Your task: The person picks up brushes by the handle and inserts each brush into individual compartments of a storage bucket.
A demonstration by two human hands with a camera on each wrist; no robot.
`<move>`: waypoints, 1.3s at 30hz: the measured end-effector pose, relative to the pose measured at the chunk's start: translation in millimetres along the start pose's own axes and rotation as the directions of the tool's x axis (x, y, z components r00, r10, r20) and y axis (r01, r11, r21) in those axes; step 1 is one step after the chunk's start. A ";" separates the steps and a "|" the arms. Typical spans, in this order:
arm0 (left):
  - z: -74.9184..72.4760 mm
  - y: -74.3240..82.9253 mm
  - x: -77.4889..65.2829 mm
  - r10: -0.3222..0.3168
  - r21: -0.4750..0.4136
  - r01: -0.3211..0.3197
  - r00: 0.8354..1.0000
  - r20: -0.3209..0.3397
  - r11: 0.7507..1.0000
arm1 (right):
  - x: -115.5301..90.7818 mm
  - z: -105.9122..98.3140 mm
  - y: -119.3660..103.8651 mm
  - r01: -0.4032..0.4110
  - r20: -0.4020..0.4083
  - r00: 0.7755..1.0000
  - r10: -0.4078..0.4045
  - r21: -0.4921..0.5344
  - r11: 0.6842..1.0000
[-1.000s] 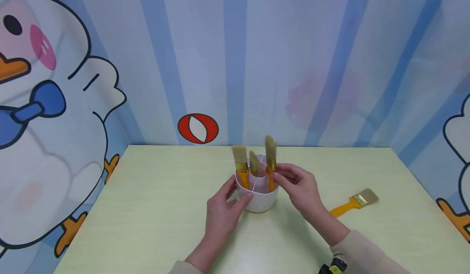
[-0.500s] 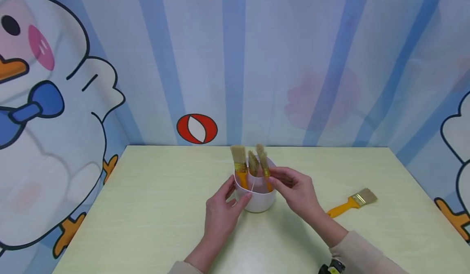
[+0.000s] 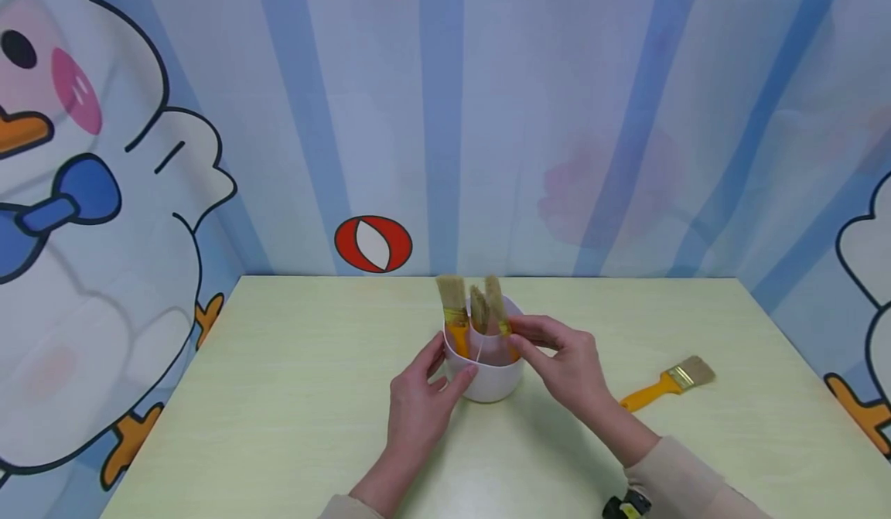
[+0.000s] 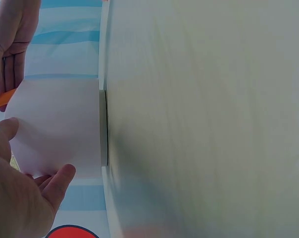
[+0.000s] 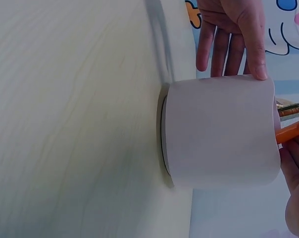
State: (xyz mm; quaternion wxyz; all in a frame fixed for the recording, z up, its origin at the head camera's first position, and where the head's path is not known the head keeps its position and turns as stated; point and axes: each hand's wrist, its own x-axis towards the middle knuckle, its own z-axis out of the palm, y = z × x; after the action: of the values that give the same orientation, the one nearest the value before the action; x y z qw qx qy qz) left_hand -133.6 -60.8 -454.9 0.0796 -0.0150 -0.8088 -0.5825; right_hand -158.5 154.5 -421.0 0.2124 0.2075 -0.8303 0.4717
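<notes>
A white divided brush holder (image 3: 490, 387) stands upright on the table. My left hand (image 3: 421, 403) grips its left side, thumb at the front rim and fingers round the wall. With thumb and fingers, my right hand (image 3: 567, 360) pinches a flat paintbrush (image 3: 495, 302) at the holder's right rim. Bristles up, it tilts left with its handle inside the holder; the orange handle (image 5: 289, 133) enters the opening in the right wrist view. A wider paintbrush (image 3: 454, 302) stands in the left compartment, and another brush (image 3: 479, 310) in the middle cup. Their handle ends are hidden.
Another flat paintbrush (image 3: 671, 384) with an orange handle lies on the pale wooden table (image 3: 278, 411), right of the right forearm. A printed cartoon backdrop (image 3: 487, 117) rises behind the table's far edge.
The brush in my right hand has gone lower into the holder and leans left, where it stood nearly upright before. My left hand keeps its hold on the holder.
</notes>
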 end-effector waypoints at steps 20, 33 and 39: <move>0.3 0.2 0.2 -0.016 -0.010 0.016 1.000 0.008 1.000 | 4.1 -4.5 -3.7 -0.181 0.061 0.983 0.175 0.108 0.977; 0.3 -0.6 0.8 0.003 -0.012 -0.003 1.000 0.003 1.000 | 11.1 -12.4 -2.6 -0.169 0.141 0.975 0.170 -0.021 0.985; 1.2 -1.2 0.3 0.010 -0.016 -0.010 1.000 0.009 1.000 | 6.6 -22.6 -1.4 -0.190 0.155 0.970 0.189 -0.012 0.982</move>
State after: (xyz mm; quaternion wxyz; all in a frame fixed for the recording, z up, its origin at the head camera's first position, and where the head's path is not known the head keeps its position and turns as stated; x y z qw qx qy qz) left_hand -134.1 -60.0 -456.3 0.0788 -0.0224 -0.8043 -0.5886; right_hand -159.6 172.6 -405.9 0.1009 0.1636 -0.8597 0.4733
